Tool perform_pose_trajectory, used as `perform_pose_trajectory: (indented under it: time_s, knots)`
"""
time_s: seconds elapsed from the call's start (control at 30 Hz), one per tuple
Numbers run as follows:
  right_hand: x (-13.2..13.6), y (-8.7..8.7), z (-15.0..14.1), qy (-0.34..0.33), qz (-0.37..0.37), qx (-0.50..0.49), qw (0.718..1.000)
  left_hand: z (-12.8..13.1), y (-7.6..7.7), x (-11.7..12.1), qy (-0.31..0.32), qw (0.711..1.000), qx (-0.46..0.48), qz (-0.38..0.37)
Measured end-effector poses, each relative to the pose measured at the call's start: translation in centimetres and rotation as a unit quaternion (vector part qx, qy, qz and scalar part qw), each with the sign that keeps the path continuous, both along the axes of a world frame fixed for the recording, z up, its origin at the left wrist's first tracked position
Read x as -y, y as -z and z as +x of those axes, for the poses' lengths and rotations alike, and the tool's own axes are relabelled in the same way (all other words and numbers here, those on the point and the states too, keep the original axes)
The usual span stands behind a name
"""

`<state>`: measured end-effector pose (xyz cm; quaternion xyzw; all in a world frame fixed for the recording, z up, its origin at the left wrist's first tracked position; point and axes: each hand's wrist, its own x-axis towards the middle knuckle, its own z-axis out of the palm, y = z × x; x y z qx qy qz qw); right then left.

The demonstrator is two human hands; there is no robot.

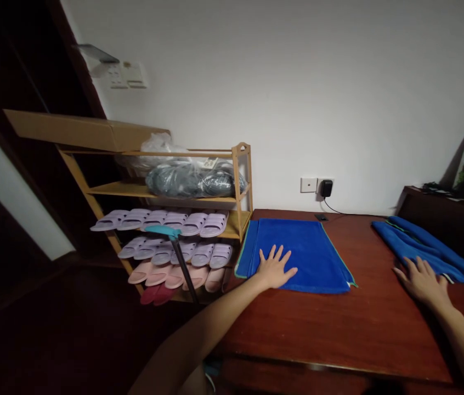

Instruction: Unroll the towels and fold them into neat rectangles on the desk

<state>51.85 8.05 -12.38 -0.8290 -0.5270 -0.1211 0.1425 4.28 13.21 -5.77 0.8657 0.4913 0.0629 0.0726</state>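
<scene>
My left hand (273, 269) lies flat with fingers spread on the lower left part of a blue towel (306, 247) with green edging. That towel is spread on the reddish-brown wooden desk (363, 323), with another layer of blue cloth showing at its left side. At the right, my right hand (423, 281) rests palm down with its fingers stretched out, touching the near left edge of a second blue towel (437, 252). This second towel is bunched in long folds. Neither hand grips anything.
A wooden rack (238, 192) left of the desk holds rows of slippers (213, 224), plastic-wrapped bundles (194, 178) and a cardboard box (79, 130). A blue-topped handle (162, 231) stands before it. A black adapter (326, 188) sits in the wall socket, its cord trailing behind the desk towels.
</scene>
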Motion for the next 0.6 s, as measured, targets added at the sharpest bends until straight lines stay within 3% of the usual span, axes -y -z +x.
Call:
perform_pose_trajectory:
  time_s: [0.1,0.33,0.47,0.6]
  knots:
    - [0.4,1.0,2.2,0.005,-0.007,-0.022,1.000,0.7,-0.2,-2.9,-0.009,1.000,-0.006,-0.017]
    - [-0.1,1.0,1.8,0.010,0.012,-0.001,1.000,1.4,-0.5,-7.8,-0.014,1.000,-0.014,-0.007]
    - [0.1,0.8,1.5,0.016,0.002,-0.010,1.000,1.2,-0.9,-8.7,-0.009,1.000,-0.010,0.002]
    - [0.9,-0.6,0.1,0.013,0.013,-0.006,1.000,1.3,-1.6,-7.9,-0.006,0.999,0.006,0.045]
